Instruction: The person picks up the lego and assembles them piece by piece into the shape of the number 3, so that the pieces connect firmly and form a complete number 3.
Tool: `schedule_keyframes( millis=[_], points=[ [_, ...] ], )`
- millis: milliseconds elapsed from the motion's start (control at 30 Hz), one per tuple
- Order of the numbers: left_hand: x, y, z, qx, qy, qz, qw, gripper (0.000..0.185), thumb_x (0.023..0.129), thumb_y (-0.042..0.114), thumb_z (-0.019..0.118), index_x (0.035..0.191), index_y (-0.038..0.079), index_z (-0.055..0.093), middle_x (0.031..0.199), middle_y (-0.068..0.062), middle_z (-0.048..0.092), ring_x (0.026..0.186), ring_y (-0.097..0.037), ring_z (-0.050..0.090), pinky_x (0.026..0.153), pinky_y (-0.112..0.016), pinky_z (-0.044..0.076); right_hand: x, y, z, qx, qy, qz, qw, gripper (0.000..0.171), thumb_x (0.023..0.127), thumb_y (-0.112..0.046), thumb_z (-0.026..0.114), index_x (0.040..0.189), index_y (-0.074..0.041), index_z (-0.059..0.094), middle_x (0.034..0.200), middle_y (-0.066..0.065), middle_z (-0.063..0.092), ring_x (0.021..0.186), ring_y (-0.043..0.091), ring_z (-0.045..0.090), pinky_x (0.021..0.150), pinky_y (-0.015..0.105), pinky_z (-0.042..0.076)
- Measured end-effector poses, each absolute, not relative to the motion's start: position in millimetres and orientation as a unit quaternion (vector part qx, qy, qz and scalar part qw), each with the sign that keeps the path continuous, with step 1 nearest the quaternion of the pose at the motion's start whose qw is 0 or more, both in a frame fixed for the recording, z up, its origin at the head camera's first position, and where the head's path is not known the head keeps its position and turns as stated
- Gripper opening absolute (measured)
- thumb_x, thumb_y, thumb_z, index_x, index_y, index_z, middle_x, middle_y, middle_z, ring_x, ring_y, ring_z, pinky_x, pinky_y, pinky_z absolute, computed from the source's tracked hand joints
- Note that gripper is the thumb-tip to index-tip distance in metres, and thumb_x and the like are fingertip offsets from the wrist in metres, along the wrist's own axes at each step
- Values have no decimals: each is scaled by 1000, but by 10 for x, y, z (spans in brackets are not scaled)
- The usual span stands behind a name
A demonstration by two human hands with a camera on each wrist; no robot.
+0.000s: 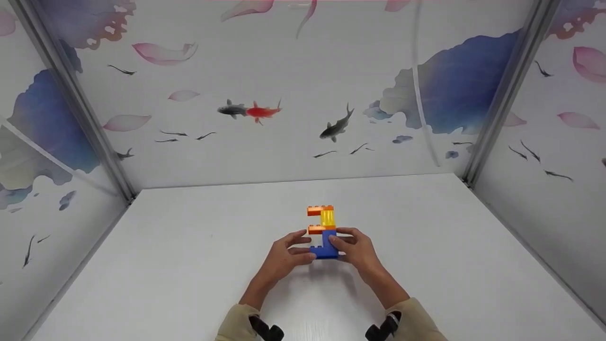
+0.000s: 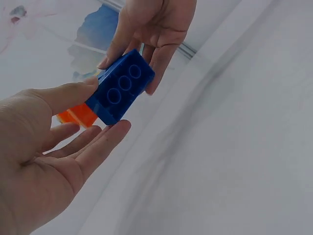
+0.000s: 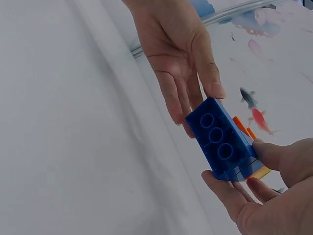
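A small brick build is held upright between both hands over the white table. It has a blue brick at the near end, then orange, clear yellow and orange pieces. My left hand pinches the blue brick from the left, thumb low and fingers above. My right hand grips it from the right. In the left wrist view the blue brick's hollow underside faces the camera, with an orange piece behind. The right wrist view shows the same blue underside between thumb and fingers.
Printed walls with fish and petals close in the table at the back, left and right. Metal posts stand in the two far corners. Beige sleeve cuffs show at the near edge.
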State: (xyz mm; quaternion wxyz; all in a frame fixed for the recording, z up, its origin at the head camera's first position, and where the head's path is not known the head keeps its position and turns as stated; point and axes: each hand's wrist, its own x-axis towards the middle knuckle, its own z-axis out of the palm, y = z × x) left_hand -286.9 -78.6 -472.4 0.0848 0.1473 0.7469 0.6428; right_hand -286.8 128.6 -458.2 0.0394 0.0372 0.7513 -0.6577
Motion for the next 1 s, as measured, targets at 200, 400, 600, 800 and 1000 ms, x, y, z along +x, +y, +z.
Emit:
schedule_keyframes(
  millis=[200, 400, 600, 800, 1000],
  points=[
    [-2873, -783, -4807, 134, 765, 625, 80, 74, 90, 24, 75, 152, 2, 40, 141, -22, 56, 125, -36, 62, 96, -39, 58, -2906, 1289, -4690, 36, 760, -647, 57, 50, 95, -29, 68, 139, -7, 56, 136, 21, 60, 107, 25, 69, 93, 39, 59],
    [-2852, -816, -4864, 134, 772, 612, 102, 70, 93, 20, 71, 152, 2, 39, 142, -24, 54, 126, -38, 60, 95, -39, 58, -2909, 1271, -4785, 51, 783, -615, 76, 52, 95, -31, 68, 140, -8, 57, 137, 21, 60, 107, 24, 68, 95, 37, 58],
    [-2879, -838, -4853, 103, 816, 558, 107, 67, 94, 25, 70, 150, 3, 43, 144, -18, 55, 128, -34, 58, 104, -46, 52, -2944, 1217, -4807, 47, 786, -611, 86, 54, 95, -32, 68, 142, -8, 55, 141, 21, 58, 112, 26, 67, 97, 38, 57],
    [-2893, -821, -4890, 82, 829, 543, 110, 67, 93, 24, 71, 149, 1, 43, 143, -17, 56, 127, -33, 59, 106, -47, 51, -2932, 1192, -4826, 33, 790, -605, 93, 52, 96, -25, 67, 143, -4, 54, 140, 22, 58, 112, 26, 67, 96, 38, 58],
    [-2900, -792, -4913, 79, 824, 549, 114, 65, 93, 25, 71, 149, 3, 45, 141, -18, 59, 123, -31, 62, 105, -48, 52, -2923, 1217, -4796, 34, 801, -589, 101, 52, 96, -21, 67, 144, -5, 53, 142, 21, 58, 113, 26, 66, 95, 37, 58]
  ],
)
